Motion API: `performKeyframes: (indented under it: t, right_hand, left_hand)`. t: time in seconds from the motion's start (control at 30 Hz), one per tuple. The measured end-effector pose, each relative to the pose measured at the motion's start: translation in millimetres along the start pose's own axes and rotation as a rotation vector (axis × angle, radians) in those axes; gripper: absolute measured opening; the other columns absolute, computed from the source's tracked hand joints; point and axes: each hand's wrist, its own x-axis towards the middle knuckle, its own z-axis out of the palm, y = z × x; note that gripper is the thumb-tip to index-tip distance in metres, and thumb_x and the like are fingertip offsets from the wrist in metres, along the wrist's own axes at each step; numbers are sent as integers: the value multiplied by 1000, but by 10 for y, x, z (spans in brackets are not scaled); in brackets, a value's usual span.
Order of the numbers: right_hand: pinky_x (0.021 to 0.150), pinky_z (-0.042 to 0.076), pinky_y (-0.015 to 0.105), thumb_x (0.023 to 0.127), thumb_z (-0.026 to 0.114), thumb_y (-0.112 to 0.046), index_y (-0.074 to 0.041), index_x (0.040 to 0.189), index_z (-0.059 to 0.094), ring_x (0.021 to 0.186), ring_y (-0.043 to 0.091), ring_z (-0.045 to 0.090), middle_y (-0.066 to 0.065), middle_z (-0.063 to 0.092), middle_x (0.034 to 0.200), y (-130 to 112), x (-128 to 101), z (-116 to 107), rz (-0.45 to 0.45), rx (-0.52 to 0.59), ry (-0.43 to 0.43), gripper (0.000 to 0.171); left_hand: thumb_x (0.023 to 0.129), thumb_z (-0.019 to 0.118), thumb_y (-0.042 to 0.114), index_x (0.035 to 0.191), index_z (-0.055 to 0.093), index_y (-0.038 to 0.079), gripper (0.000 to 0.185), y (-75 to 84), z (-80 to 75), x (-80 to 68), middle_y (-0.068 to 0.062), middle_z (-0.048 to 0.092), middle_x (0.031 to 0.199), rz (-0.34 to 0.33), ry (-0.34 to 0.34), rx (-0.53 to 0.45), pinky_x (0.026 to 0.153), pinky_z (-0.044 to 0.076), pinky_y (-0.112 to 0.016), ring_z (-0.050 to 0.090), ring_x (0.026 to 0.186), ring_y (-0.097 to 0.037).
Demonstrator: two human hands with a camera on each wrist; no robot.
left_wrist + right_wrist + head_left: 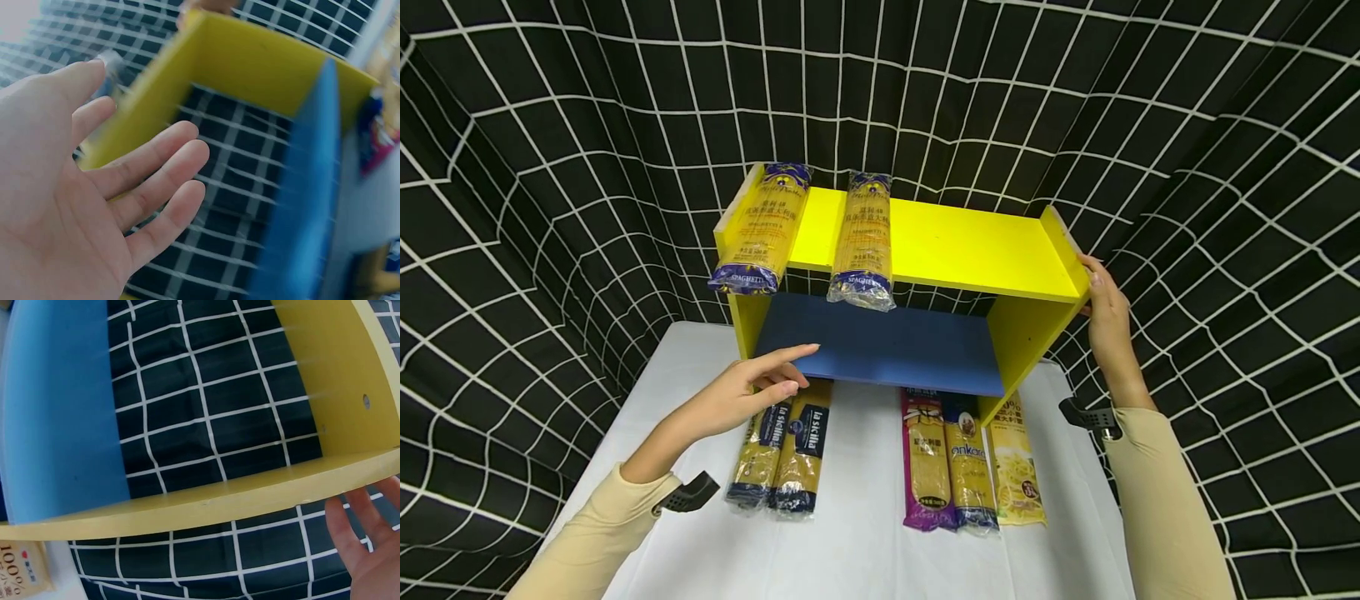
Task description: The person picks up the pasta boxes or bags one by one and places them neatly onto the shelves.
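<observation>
My left hand (748,392) hovers in front of the blue shelf board (880,342), fingers extended and holding nothing. In the left wrist view the palm side of that left hand (119,175) shows, its fingers spread before the blurred yellow frame. At the far side, my right hand (1108,312) touches the outer face of the yellow shelf unit's right side panel (1063,254). The right wrist view shows the fingers (350,531) laid fairly straight against that panel. On the yellow top board (970,246) lie two spaghetti packs (767,229), one at the left end and another spaghetti pack (863,237) beside it.
Beneath the blue board, two la sicilia pasta packs (801,458) lie at left on the white table (865,558). To the right are a magenta pasta pack (928,467), an ankara pack (972,475) and a yellow noodle pack (1018,475). Black gridded cloth (925,100) surrounds everything.
</observation>
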Motion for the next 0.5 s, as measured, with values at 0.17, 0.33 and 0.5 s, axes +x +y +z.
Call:
performKeyframes:
  t: [0.17,0.33,0.5]
  right_hand:
    - [88,43,19,110,24,-36,-23,152,40,114,-1,51,14,51,147,-3,8,8,-5,-5,-3,47]
    - [87,43,19,110,24,-36,-23,152,40,114,-1,51,15,51,146,-3,9,13,-9,-6,-5,47]
    - [87,41,21,110,24,-36,-22,152,40,114,-2,50,14,50,147,4,4,3,2,-9,-1,47]
  left_hand:
    - [102,56,32,150,42,32,50,-504,191,-151,0,67,122,-70,41,9,89,54,-28,65,106,-17]
    - [99,60,30,149,45,24,52,-1028,425,-313,-7,63,130,-145,77,52,77,53,-26,63,101,-18]
    - [97,64,24,151,42,18,59,-1447,617,-407,-23,54,130,-243,123,109,75,52,-35,60,104,-30]
